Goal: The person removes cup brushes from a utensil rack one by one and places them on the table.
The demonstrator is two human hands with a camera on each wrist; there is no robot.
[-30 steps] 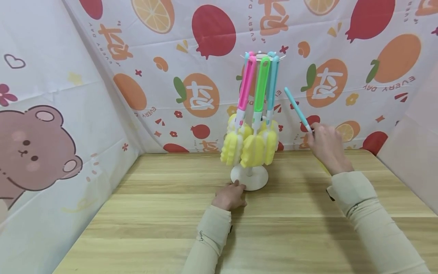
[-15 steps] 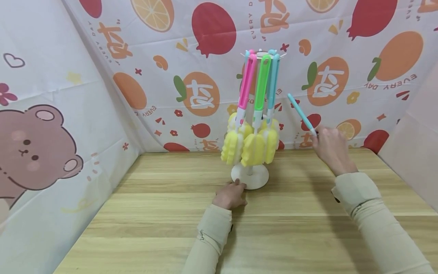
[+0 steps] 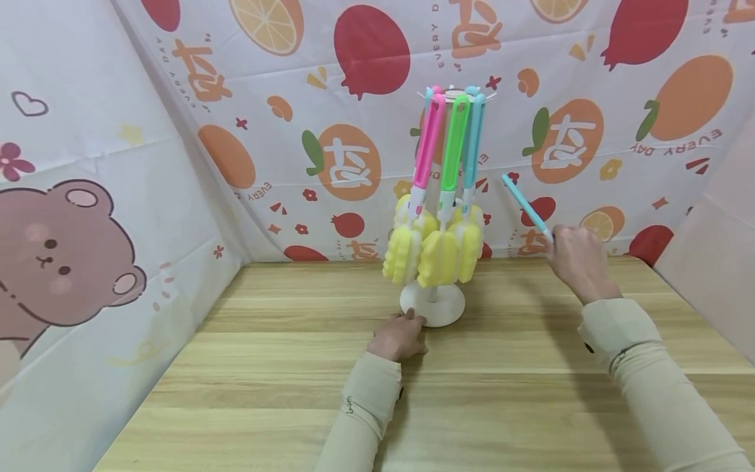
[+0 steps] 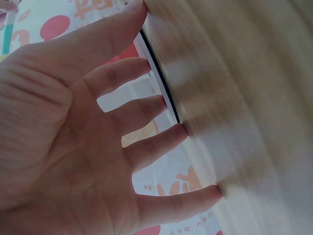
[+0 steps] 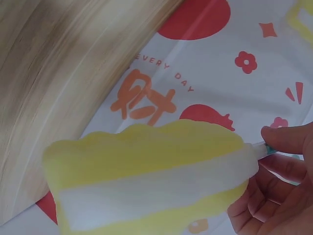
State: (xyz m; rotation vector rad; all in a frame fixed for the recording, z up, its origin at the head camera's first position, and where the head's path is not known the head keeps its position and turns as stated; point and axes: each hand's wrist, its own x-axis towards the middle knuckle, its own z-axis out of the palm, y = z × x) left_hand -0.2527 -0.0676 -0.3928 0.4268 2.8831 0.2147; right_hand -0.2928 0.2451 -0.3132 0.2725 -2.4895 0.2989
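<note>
My right hand [image 3: 580, 262] pinches a sponge bottle brush by its neck, out to the right of a white rack. In the head view its light-blue handle [image 3: 527, 205] points up and left. The yellow-and-white sponge head [image 5: 151, 176] fills the lower right wrist view, apart from the tabletop; my hand hides it in the head view. My left hand [image 3: 396, 337] rests at the front left of the rack's round base [image 3: 442, 309], with fingers spread [image 4: 139, 115]. Several like brushes hang on the rack, sponges [image 3: 438, 259] downward, with pink [image 3: 422, 178], green and blue handles.
The wooden tabletop [image 3: 283, 393] carries the rack near its back edge. Behind it hangs a fruit-printed cloth [image 3: 283, 85]. A white cloth with a bear print [image 3: 65, 255] stands at the left, and a plain pale cloth [image 3: 716, 229] at the right.
My right hand has moved a little right and down with the brush, its handle tilting lower and farther from the rack. My left hand has stayed at the base.
</note>
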